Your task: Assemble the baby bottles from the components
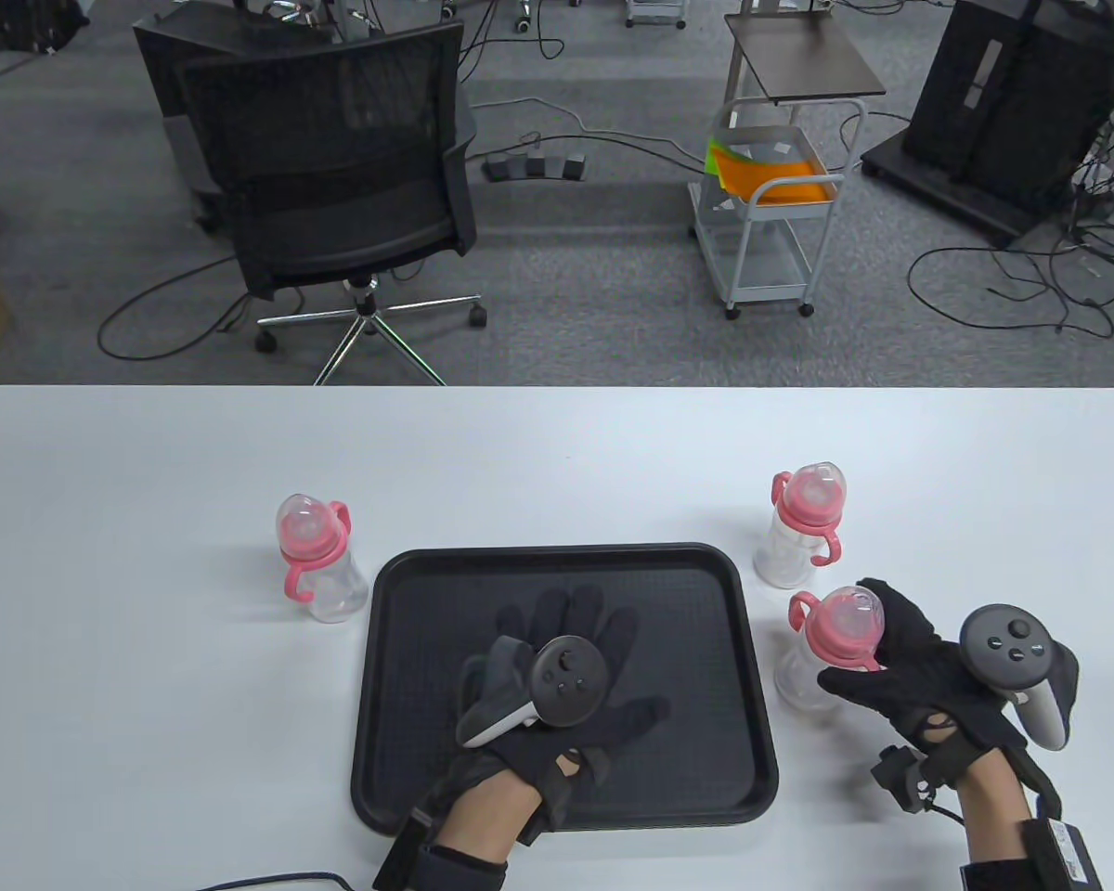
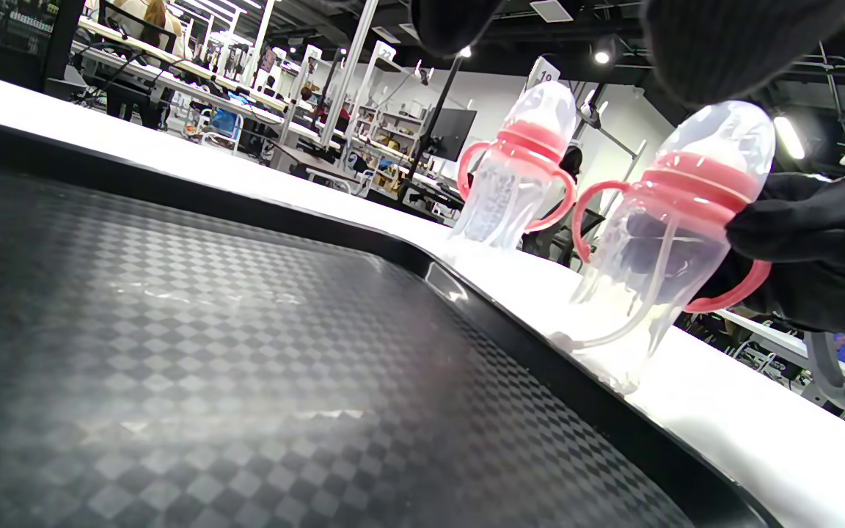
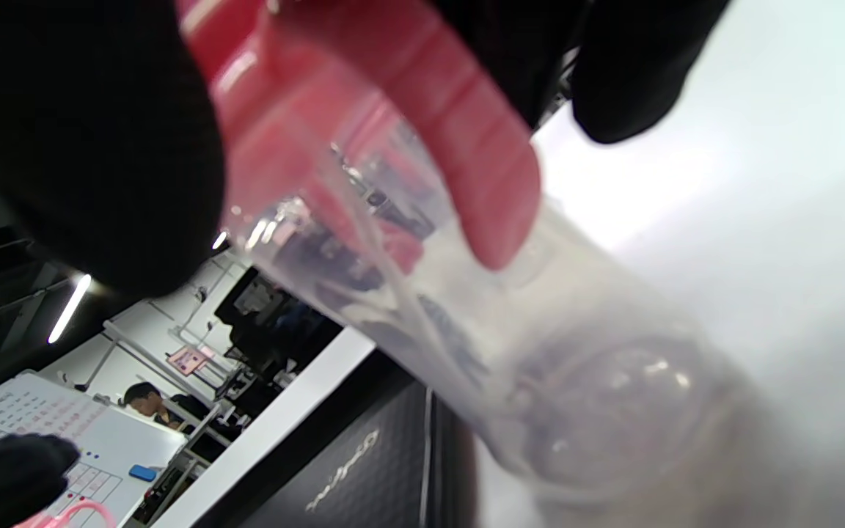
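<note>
3 assembled baby bottles with pink collars and handles stand on the white table (image 1: 148, 464). The right hand (image 1: 919, 668) grips the near right bottle (image 1: 831, 650) around its pink collar, fingers and thumb curled round it, the bottle tilted with its base on the table just beside the right rim of the black tray (image 1: 566, 557). The far right bottle (image 1: 798, 534) stands upright close behind it. The left bottle (image 1: 316, 566) stands upright beside the tray's left rim. The left hand (image 1: 557, 687) lies flat on the tray, fingers spread and holding nothing.
</note>
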A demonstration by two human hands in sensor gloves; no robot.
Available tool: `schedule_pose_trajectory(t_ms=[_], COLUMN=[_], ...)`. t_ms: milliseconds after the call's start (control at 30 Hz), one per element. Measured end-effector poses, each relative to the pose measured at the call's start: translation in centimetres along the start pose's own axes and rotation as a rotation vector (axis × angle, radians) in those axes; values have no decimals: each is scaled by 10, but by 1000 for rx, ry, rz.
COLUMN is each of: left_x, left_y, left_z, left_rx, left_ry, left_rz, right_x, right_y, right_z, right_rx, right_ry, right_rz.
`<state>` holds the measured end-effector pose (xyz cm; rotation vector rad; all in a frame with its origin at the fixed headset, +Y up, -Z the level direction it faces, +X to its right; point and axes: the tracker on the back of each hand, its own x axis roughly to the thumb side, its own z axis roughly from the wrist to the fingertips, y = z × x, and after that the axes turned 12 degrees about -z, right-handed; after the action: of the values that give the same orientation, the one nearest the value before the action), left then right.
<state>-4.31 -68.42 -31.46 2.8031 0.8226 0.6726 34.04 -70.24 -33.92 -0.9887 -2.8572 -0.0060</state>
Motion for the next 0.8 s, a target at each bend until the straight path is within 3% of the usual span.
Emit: schedule_pose_trajectory(t_ms=[200, 367, 567, 667, 800], left_x=[0, 0, 1, 0, -5], left_y=[-4, -13, -43, -59, -76], left_z=[-1, -5, -17, -23, -34], left_rx=[20, 67, 175, 225, 246], left_ry=[-14, -39, -69, -80, -112], left_rz=[21, 68, 94, 81, 117], right_x=[3, 19, 58, 82, 125], right_y=[18, 41, 66, 71, 71], right_z=[-8, -22, -52, -64, -73], right_rx=[-84, -271, -580, -679, -723], right_ry=[35, 82, 167, 209, 292], right_rz=[37, 60, 16, 5, -91])
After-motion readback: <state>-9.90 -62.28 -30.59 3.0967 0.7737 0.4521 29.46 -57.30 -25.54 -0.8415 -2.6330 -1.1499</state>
